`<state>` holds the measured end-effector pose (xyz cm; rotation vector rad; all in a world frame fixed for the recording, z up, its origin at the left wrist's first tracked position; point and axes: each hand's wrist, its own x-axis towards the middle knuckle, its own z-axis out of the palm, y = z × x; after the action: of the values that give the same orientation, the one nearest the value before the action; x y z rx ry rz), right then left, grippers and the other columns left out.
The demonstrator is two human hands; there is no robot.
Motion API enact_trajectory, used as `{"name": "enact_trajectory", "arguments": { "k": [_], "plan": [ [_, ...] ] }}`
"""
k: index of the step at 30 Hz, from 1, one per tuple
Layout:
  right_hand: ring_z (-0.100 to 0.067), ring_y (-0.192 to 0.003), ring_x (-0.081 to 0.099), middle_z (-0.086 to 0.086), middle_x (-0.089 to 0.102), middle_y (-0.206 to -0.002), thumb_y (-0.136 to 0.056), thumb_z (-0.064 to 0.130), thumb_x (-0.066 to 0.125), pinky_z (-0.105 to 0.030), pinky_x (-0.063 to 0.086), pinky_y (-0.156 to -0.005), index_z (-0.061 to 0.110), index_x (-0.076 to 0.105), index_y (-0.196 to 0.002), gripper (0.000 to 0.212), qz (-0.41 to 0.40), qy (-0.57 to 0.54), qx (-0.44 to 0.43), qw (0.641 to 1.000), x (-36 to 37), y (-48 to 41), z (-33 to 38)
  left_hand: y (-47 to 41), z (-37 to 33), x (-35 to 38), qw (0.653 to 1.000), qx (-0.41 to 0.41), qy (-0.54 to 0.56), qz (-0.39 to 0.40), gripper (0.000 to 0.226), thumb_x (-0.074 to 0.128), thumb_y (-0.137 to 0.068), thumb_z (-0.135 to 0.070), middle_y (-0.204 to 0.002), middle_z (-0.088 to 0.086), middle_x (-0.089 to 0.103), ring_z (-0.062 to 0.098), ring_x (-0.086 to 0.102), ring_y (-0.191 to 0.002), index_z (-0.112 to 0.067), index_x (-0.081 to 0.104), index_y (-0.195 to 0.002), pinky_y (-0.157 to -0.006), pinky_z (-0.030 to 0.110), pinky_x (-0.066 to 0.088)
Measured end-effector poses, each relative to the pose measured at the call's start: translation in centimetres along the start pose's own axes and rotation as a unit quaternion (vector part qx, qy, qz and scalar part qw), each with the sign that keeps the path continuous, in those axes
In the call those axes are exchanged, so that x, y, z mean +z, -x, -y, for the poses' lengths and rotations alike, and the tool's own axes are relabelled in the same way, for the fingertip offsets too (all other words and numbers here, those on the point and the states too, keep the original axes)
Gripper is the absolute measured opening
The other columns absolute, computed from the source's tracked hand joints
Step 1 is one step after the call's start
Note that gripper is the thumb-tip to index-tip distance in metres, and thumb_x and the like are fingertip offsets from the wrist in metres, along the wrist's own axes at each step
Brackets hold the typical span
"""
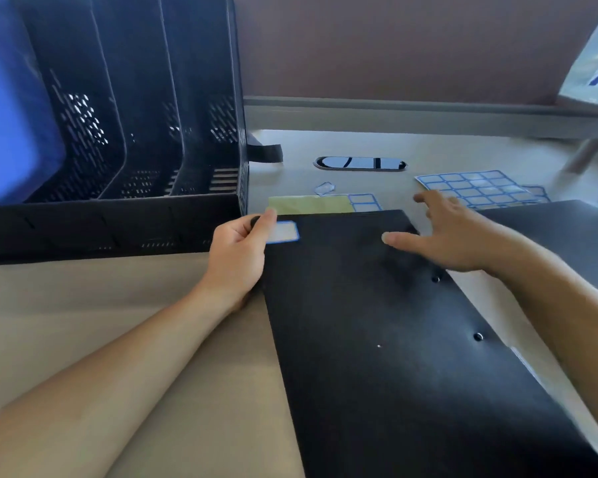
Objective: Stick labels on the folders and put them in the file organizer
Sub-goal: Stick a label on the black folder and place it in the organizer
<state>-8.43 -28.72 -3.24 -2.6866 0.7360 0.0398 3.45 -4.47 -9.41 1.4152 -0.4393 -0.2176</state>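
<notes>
From the head cam, the black folder (394, 322) lies flat on the desk (83, 322) right in front of you. It's turned at an angle, so its far left corner points toward the file organizer (118, 132).

Your left hand (238, 253) is at that far left corner, with the fingers curled and the thumb on top, pinching the edge of the folder. The white label (283, 232) with the blue border is stuck on the folder just right of your thumb tip, which touches or slightly covers its left end.

Your right hand (456, 236) is open, with the fingers spread and the thumb stretched out to the left. It's over the folder's far right corner. I honestly can't tell if the palm is pressing down or just floating above it.

The organizer stands at the far left of the desk, just beyond your left hand, with its black mesh slots facing you. The label sheet (477, 189) lies just past your right fingertips, and a second folder (566, 229) sits to the right of that hand. A green backing sheet (311, 204) with a couple of labels left on it pokes out from behind the folder's far edge.
</notes>
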Motion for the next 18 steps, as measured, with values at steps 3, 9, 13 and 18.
{"name": "enact_trajectory", "arguments": {
  "k": [3, 9, 13, 18],
  "plan": [
    [-0.024, -0.12, 0.053, -0.002, 0.057, -0.131, -0.073, 0.077, 0.059, -0.037, 0.039, -0.099, 0.021, 0.026, -0.15, 0.1, 0.018, -0.054, 0.039, 0.998, -0.2, 2.1, -2.2, 0.3, -0.7, 0.6, 0.994, 0.071, -0.081, -0.024, 0.053, 0.056, -0.1, -0.024, -0.05, -0.008, 0.024, 0.009, 0.022, -0.051, -0.01, 0.028, -0.058, -0.051, 0.025, 0.018],
    [-0.013, -0.076, 0.073, 0.0, 0.076, -0.092, -0.09, 0.038, 0.069, -0.025, 0.052, -0.067, 0.013, 0.067, -0.105, 0.03, 0.039, -0.339, 0.019, 0.94, 0.9, 4.5, -3.6, 0.3, -2.7, 0.8, 0.986, 0.132, -0.079, -0.058, 0.037, 0.057, -0.099, -0.014, -0.057, -0.009, 0.041, 0.004, 0.034, -0.057, 0.005, 0.056, -0.067, -0.056, 0.018, 0.03],
    [-0.019, -0.076, 0.074, -0.007, 0.077, -0.092, -0.095, 0.024, 0.065, -0.027, 0.057, -0.058, 0.012, 0.071, -0.103, 0.016, -0.017, -0.499, -0.026, 0.866, -0.6, 4.9, -3.0, 1.6, -5.7, 1.0, 0.976, 0.183, -0.101, -0.06, 0.015, 0.057, -0.096, -0.012, -0.073, -0.009, 0.062, 0.003, 0.053, -0.067, -0.006, 0.07, -0.103, -0.066, 0.016, 0.044],
    [-0.016, -0.074, 0.073, -0.002, 0.076, -0.089, -0.098, 0.024, 0.06, -0.03, 0.059, -0.059, 0.015, 0.067, -0.107, 0.015, -0.099, -0.565, -0.091, 0.814, -3.6, 3.9, -0.8, 2.2, -8.5, 0.3, 0.991, 0.115, -0.06, -0.027, 0.067, 0.062, -0.086, -0.038, -0.139, -0.002, 0.056, 0.012, 0.061, -0.119, -0.025, 0.038, -0.147, -0.103, 0.04, 0.048]
  ]
}}
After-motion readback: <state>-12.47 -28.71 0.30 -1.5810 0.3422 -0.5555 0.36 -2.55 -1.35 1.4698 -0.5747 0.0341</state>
